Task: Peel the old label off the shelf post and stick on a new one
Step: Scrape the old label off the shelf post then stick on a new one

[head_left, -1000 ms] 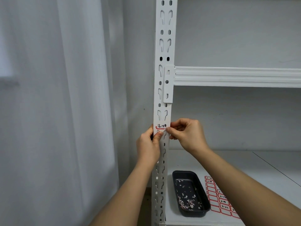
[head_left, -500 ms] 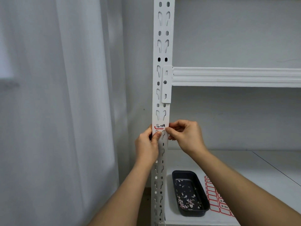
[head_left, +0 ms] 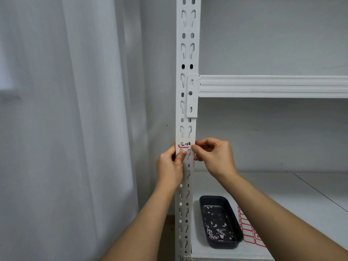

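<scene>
At centre frame we grip the shelf post (head_left: 185,102) with our left hand (head_left: 170,166), thumb pressed on its face just below the old label (head_left: 184,145). Our right hand (head_left: 211,157) pinches at the label's right edge. The label looks partly torn, so we judge it may shred and leave scraps over the slots. At lower right, a dark tray (head_left: 219,222) of scraps and a label sheet (head_left: 246,228) lie on the shelf (head_left: 301,202), neither in our way.

Both hands (head_left: 190,159) at label (head_left: 184,145) — post (head_left: 186,102).
</scene>
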